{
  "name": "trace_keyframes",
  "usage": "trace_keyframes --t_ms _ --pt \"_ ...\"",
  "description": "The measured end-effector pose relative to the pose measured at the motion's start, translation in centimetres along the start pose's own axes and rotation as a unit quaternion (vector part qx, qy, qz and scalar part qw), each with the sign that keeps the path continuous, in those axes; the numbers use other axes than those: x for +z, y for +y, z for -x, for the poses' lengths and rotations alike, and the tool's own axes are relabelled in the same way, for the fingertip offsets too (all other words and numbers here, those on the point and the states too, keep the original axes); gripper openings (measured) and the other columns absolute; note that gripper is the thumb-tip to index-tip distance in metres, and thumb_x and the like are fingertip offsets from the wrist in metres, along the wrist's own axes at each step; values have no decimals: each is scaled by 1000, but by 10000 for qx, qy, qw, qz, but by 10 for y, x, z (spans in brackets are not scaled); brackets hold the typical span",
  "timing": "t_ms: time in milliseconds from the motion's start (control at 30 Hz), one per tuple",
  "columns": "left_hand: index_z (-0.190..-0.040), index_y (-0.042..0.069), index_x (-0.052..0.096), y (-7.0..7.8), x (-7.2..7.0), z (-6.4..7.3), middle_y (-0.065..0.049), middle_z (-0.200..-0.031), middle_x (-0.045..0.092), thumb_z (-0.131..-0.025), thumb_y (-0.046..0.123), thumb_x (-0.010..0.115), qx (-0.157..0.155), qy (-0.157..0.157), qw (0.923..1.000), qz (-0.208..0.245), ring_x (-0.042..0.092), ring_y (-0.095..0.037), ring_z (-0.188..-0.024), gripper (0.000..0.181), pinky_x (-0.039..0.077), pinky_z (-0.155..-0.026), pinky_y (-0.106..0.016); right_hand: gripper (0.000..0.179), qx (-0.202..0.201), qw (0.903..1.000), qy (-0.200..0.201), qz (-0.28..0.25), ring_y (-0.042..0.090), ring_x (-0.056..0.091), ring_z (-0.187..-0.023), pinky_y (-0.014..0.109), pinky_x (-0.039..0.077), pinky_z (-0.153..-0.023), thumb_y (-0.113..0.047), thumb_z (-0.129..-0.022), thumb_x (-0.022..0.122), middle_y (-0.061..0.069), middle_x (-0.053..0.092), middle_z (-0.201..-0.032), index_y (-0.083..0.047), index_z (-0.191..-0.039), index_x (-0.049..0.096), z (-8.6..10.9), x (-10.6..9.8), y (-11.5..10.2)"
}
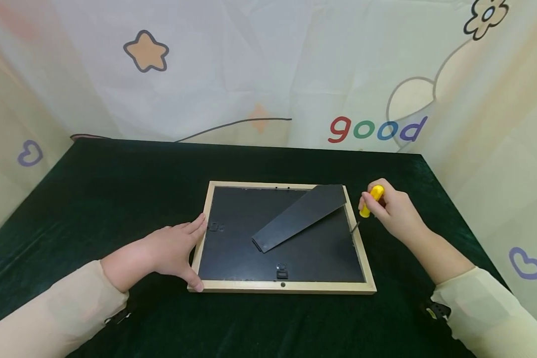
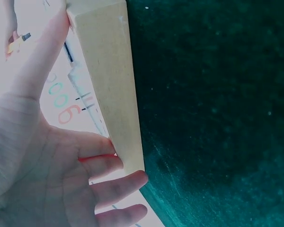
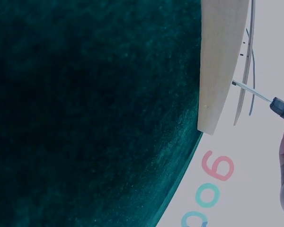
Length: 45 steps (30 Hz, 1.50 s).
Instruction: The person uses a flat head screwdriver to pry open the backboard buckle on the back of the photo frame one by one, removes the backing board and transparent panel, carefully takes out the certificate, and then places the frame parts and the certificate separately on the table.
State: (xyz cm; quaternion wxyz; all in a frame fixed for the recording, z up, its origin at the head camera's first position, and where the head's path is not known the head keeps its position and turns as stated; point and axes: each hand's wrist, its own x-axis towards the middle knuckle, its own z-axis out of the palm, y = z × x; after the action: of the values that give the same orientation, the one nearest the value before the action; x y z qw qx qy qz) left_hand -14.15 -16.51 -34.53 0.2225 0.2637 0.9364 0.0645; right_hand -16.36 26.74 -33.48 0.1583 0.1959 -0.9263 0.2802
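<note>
A wooden picture frame (image 1: 322,287) lies face down, its black backing board (image 1: 232,214) up. Slanting across the board is a black stand leg (image 1: 302,219). My left hand (image 1: 172,249) rests against the frame's left side, thumb at the near-left corner and fingers fairly straight along the rail. In my right hand (image 1: 397,214) I grip a yellow-handled screwdriver (image 1: 377,191), tilted, its tip at the inner edge of the right rail. The right wrist view shows its dark collar (image 3: 280,108) and thin shaft, with the tip beside a small dark piece at the wood.
Dark green cloth (image 1: 116,199) covers the table under the frame. Behind it hangs a pale printed curtain (image 1: 250,64). Small metal hangers (image 1: 282,271) sit on the board near its near and left edges.
</note>
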Motion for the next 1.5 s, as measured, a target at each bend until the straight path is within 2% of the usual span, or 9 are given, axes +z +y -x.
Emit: trace_keyframes --t_ms 167,300,433,633,900,1033,1167,1367,1500 --pt "-147 -2 17 0 -1 -1 -19 -153 13 -54 69 74 96 3 9999 -63 28 -39 -134 130 32 -100 -57 9 53 10000 -5 14 18 56 -65 11 46 -65 -13 -96 52 7 65 -83 -5 -98 49 1 -2 1" --pt "-147 -2 17 1 -2 -1 -19 -153 12 -54 68 75 67 -34 10000 -44 27 -39 -134 130 32 -101 -56 12 115 9997 -205 53 17 53 -61 15 48 -60 -16 -97 51 6 63 -82 -5 -99 49 0 -4 -2" --pt "-147 -2 17 3 -2 0 -19 -153 11 -54 67 76 19 -70 10000 -45 26 -40 -134 129 32 -101 -56 19 358 9965 -757 51 21 52 -60 21 48 -55 -26 -98 49 6 57 -78 -7 -102 47 -7 -6 -9" --pt "-147 -2 18 4 -3 1 -19 -153 11 -54 66 77 -59 -122 9999 -48 26 -40 -134 129 31 -101 -56 28 839 9853 -1484 -95 25 53 -69 27 49 -61 -32 -100 43 9 53 -84 -6 -110 43 -13 -11 -23" --pt "-147 0 17 5 -3 -1 -17 -154 10 -52 66 77 -123 -94 9998 -93 25 -39 -135 131 31 -102 -54 21 631 9848 -1571 -400 27 55 -76 27 50 -71 -20 -100 41 11 56 -96 -4 -113 39 -16 -20 -25" --pt "-148 0 16 5 -4 -1 -17 -154 9 -52 66 77 -142 -99 9998 -108 25 -39 -135 131 31 -103 -54 32 836 9815 -1682 -359 24 53 -73 26 50 -68 -22 -101 41 12 56 -98 -1 -123 36 -17 -29 -23" --pt "-148 0 16 6 -4 -1 -17 -154 10 -52 65 78 -178 -102 9997 -97 25 -39 -135 132 31 -102 -54 45 1399 9670 -2128 52 22 51 -69 29 48 -64 -29 -99 45 13 54 -91 3 -129 33 -15 -35 -15" --pt "-147 -1 16 8 -3 -1 -18 -154 10 -52 63 79 -181 -140 9997 6 25 -39 -135 131 32 -102 -54 39 2119 9223 -3183 561 17 49 -61 27 49 -57 -20 -96 51 10 51 -78 13 -116 41 2 -30 6" --pt "-147 -1 16 8 -4 0 -18 -154 10 -53 62 79 -212 -121 9997 1 25 -38 -135 130 32 -101 -54 41 2411 9082 -3350 691 17 49 -58 27 49 -54 -17 -95 51 11 49 -76 18 -116 41 13 -27 13"
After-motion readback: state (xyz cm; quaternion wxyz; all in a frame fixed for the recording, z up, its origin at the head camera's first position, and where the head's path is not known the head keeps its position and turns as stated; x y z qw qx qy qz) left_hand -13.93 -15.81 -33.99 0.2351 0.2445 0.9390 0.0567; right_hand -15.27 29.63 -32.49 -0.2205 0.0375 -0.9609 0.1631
